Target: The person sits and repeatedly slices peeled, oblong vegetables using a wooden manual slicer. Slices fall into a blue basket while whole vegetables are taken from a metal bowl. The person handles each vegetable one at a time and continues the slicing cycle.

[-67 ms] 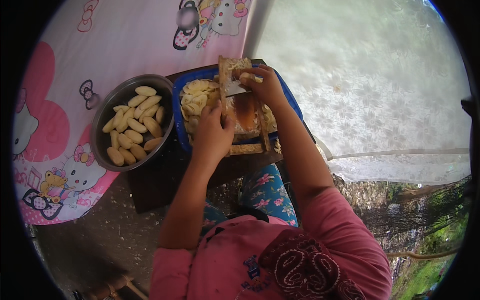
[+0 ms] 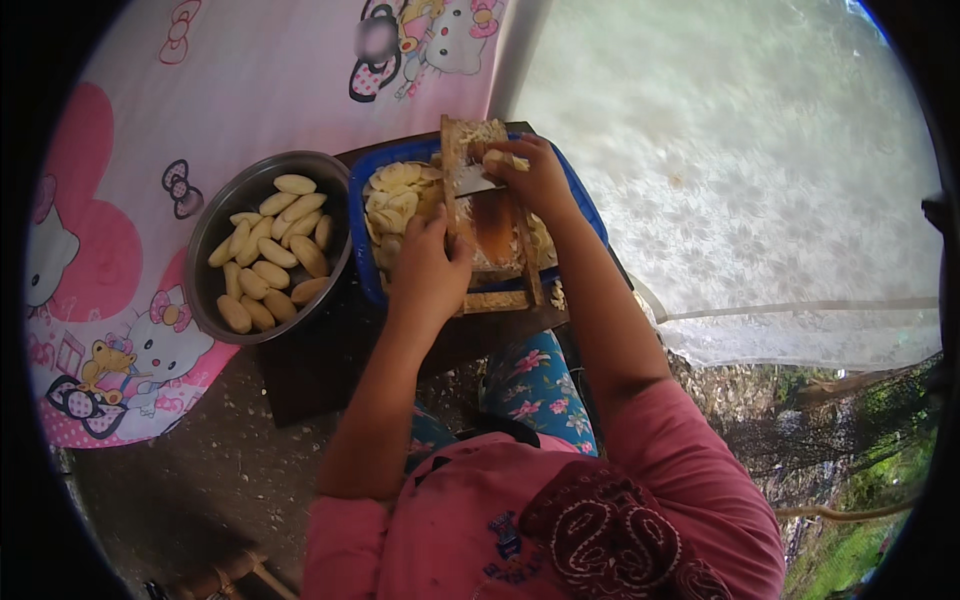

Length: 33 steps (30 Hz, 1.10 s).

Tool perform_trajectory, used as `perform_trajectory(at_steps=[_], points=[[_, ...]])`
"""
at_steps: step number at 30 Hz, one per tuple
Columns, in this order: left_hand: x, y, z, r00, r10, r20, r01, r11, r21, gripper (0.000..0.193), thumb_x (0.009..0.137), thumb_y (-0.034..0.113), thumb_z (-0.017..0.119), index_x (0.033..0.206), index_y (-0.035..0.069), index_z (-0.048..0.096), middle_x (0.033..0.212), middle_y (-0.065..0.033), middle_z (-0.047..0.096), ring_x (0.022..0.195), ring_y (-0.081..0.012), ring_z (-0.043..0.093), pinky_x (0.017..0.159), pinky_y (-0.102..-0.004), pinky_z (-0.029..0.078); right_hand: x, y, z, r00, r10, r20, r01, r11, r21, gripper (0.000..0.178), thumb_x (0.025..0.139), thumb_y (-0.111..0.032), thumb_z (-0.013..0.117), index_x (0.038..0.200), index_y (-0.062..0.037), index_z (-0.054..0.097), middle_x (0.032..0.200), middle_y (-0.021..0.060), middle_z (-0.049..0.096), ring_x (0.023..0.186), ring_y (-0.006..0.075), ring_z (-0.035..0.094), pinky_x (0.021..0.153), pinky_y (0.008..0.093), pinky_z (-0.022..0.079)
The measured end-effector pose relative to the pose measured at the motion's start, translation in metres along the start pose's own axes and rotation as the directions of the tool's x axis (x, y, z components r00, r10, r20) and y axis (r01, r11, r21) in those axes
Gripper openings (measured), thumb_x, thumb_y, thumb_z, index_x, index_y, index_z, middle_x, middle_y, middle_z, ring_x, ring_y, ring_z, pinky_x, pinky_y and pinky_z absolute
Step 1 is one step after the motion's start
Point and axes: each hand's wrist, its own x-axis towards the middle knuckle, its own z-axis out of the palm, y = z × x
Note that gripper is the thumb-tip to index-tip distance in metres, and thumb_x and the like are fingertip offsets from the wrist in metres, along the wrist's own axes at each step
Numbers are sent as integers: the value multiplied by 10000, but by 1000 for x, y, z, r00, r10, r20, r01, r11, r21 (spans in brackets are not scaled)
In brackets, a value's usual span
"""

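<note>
A wooden slicer (image 2: 490, 272) with a metal blade plate lies across a blue plastic basin (image 2: 357, 235). My left hand (image 2: 430, 265) is closed on the slicer's left rail. My right hand (image 2: 535, 180) presses a peeled banana (image 2: 495, 158) onto the slicer's far half, just above the blade; the fingers cover most of it. Pale banana slices (image 2: 395, 205) fill the left side of the basin, and more show under the slicer's right rail. To the left, a round metal bowl (image 2: 198, 275) holds several whole peeled bananas (image 2: 275, 250).
The basin rests on a low dark table (image 2: 325, 375) in front of my knees. A pink patterned cloth (image 2: 270, 80) hangs or spreads at the far left, beside the bowl. A white lacy curtain (image 2: 750, 180) is at the right. Crumbs dot the slicer's near end.
The view has shifted slightly. My right fingertips sit a little farther right and nearer on the slicer with the banana. My left hand keeps its hold.
</note>
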Motion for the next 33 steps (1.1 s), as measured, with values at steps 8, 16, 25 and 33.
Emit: perform_trajectory(at_steps=[8, 16, 25, 33], points=[[3, -9, 7, 998, 34, -53, -33, 999, 14, 481, 904, 160, 548, 1329, -61, 505, 1153, -220, 538, 1052, -388, 584, 888, -441, 490, -65, -11, -17, 997, -77, 19, 78, 994, -70, 376, 796, -336, 792, 1124, -162, 737, 1379, 226, 495, 1304, 361, 472, 1051, 431, 408], [0, -3, 3, 1000, 7, -16, -7, 1000, 15, 484, 895, 158, 552, 1326, -58, 511, 1157, -212, 544, 1016, -377, 603, 873, -432, 498, -15, -9, -6, 1000, 20, -20, -21, 999, -45, 370, 780, -314, 791, 1124, -188, 734, 1335, 259, 511, 1280, 405, 480, 1047, 442, 415], [0, -9, 8, 999, 30, -25, -30, 999, -22, 484, 902, 156, 540, 1328, -70, 500, 1158, -215, 534, 1032, -376, 592, 872, -425, 495, -25, -4, -7, 999, -48, 1, 48, 998, -42, 354, 806, -315, 780, 1106, -133, 742, 1313, 229, 549, 1313, 355, 468, 1034, 427, 419], [0, -3, 3, 997, 28, -78, -29, 1000, -9, 448, 887, 134, 594, 1295, -46, 551, 1109, -207, 576, 1028, -363, 596, 876, -403, 480, -49, -12, -13, 999, -33, -26, 33, 999, -21, 345, 796, -347, 775, 1095, -177, 751, 1329, 251, 525, 1287, 383, 475, 1046, 461, 407]])
